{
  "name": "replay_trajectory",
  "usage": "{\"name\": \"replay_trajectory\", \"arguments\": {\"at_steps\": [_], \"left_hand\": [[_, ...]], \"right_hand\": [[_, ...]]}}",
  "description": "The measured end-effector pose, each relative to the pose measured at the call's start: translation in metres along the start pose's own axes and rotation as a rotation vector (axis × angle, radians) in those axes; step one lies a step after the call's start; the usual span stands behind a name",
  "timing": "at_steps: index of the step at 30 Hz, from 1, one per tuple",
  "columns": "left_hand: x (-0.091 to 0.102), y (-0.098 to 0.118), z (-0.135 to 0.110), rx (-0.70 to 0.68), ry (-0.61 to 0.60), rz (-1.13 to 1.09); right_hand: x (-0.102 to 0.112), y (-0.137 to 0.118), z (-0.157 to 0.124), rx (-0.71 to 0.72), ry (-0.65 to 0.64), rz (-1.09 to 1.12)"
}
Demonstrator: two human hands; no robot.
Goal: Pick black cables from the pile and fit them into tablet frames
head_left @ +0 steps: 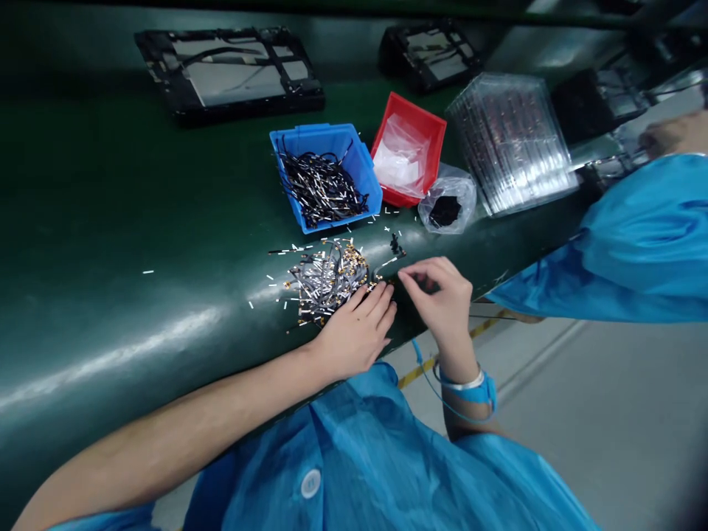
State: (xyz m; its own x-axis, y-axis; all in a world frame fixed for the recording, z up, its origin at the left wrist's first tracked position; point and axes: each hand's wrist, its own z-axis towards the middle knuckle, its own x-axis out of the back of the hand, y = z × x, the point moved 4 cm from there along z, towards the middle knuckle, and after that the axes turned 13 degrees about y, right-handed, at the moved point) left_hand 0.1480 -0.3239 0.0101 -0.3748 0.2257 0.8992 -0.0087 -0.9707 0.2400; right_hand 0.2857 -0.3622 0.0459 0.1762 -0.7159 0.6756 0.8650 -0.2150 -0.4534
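Note:
A loose heap of short grey cables (326, 276) with white tags and gold-coloured ends lies on the green bench top. My left hand (359, 324) rests flat at the near right edge of this heap, fingers stretched out and touching it. Just right of those fingertips is my right hand (439, 291), its thumb and forefinger pinched together. Whatever is in the pinch, if anything, is too small to make out. Small black pieces (394, 243) lie a little beyond my right hand. A blue wristband (480, 394) with a cord circles my right wrist.
Behind the heap stands a blue bin (362, 181) of black cables. Beside it are a red bin (434, 136) with plastic bags and a clear bag (467, 193) holding black pieces. Stacked clear trays (514, 140) stand further right, near another person's blue sleeve (647, 243). Black frames (243, 103) line the back.

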Motion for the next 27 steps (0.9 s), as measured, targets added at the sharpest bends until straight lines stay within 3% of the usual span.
{"name": "replay_trajectory", "arguments": {"at_steps": [4, 15, 21, 27], "left_hand": [[0.0, 0.0, 0.0, -0.005, 0.017, 0.004], [0.001, 0.001, 0.0, -0.013, -0.016, 0.024], [0.0, 0.002, 0.001, -0.009, -0.013, 0.035], [-0.002, 0.004, 0.001, -0.01, -0.025, 0.052]], "right_hand": [[0.002, 0.002, -0.022, 0.014, -0.042, -0.006], [-0.005, 0.0, -0.025, 0.123, -0.002, -0.071], [0.0, -0.018, -0.038, 0.302, -0.016, -0.297], [0.001, -0.025, -0.046, 0.315, -0.107, -0.447]]}}
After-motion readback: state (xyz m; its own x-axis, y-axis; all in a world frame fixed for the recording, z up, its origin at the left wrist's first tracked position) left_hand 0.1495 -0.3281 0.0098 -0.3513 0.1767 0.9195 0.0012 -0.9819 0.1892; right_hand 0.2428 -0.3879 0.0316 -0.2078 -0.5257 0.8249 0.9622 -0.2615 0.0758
